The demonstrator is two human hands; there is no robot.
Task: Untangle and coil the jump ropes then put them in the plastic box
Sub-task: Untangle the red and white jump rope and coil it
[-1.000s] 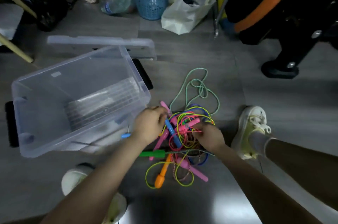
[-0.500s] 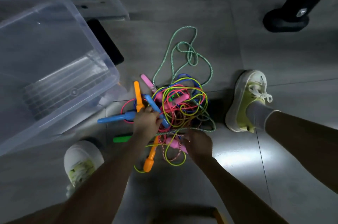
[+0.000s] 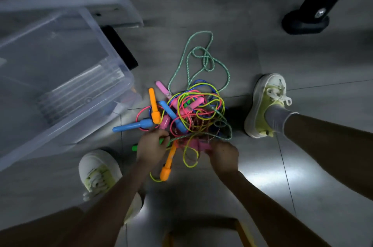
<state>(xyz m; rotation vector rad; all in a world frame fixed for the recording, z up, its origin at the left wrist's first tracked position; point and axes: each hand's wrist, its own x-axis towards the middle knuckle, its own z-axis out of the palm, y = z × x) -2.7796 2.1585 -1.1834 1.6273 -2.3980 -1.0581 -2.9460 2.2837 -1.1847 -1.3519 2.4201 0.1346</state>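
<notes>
Beside 1 plastic box [image 3: 60, 131]: 2 orange handles [image 3: 154, 108] [image 3: 167, 166], 2 blue handles [image 3: 131, 126] [image 3: 173, 116].

On my feed the left forearm [image 3: 113, 196] and right forearm [image 3: 262, 196] reach forward and down from the bottom edge, drawing closer toward the middle. The left hand [image 3: 152, 147] lies back-up with its fingers curled downward; I cannot tell whether they grip anything. The right hand [image 3: 223, 157] sits near it, knuckles up, fingers curled round a pink handle [image 3: 201, 145]. The hands do not touch.
</notes>
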